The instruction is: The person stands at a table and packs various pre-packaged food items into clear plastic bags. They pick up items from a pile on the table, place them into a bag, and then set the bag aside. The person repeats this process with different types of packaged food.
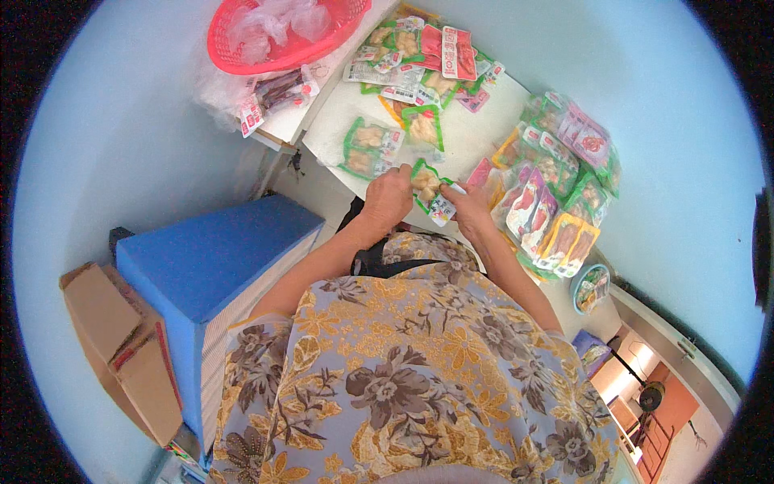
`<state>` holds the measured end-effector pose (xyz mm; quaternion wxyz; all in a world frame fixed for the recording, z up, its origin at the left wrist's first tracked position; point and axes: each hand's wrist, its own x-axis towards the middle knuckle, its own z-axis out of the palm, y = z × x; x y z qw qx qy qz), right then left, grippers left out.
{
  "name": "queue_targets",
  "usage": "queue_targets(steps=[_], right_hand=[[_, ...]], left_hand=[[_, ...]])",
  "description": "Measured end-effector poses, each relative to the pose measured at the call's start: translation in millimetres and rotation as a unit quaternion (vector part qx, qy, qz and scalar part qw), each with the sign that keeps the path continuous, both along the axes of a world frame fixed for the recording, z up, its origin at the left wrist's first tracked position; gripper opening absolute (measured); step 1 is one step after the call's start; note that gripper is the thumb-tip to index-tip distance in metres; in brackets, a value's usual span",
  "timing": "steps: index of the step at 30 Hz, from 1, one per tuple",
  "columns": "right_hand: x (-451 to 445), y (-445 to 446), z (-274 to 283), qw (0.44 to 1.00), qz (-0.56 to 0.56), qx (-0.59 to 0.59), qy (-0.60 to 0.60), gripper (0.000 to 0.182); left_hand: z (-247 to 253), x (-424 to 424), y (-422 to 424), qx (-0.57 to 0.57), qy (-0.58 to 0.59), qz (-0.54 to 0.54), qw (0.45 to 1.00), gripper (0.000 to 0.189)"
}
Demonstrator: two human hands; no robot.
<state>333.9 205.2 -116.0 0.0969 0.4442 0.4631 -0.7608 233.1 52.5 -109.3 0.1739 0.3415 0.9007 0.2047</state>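
Between my two hands is a small green-edged clear food packet (427, 186) with pale pieces inside. My left hand (390, 196) pinches its left edge, and my right hand (468, 209) grips its right side with the thumb on top. The packet is held above the near edge of a white table (338, 130). Just beyond my left hand lie two similar green-edged packets (369, 148) side by side. Another green-edged packet (423, 128) rests farther up the table. To the right of my right hand spreads a pile of sorted packets (547, 181) in green, purple and yellow.
A mixed heap of packets (417, 57) covers the table's far end. A red plastic basket (287, 57) holding clear plastic bags stands at upper left. At left are a blue box-shaped cabinet (224, 254) and cardboard boxes (121, 345). A small bin (589, 289) with packets stands at right.
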Motion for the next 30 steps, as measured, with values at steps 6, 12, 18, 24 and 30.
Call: queue_targets(steps=[6, 12, 18, 24, 30], right_hand=[[-31, -6, -24, 0.993, 0.113, 0.033, -0.005, 0.037], [-60, -17, -55, 0.981, 0.166, -0.088, 0.054, 0.044], [-89, -37, -68, 0.946, 0.108, -0.268, 0.15, 0.04], [-102, -65, -142, 0.946, 0.058, -0.317, 0.041, 0.031], [-95, -82, -139, 0.952, -0.055, -0.284, 0.102, 0.029]], left_hand=[[8, -3, -3, 0.031, -0.003, -0.008, 0.999, 0.015], [5, -8, -7, 0.064, -0.06, -0.035, 0.996, 0.01], [9, -15, -16, 0.05, -0.099, -0.046, 0.993, 0.02], [16, -30, -22, 0.06, -0.143, -0.047, 0.987, 0.03], [10, -41, -26, 0.081, -0.172, -0.048, 0.98, 0.022]])
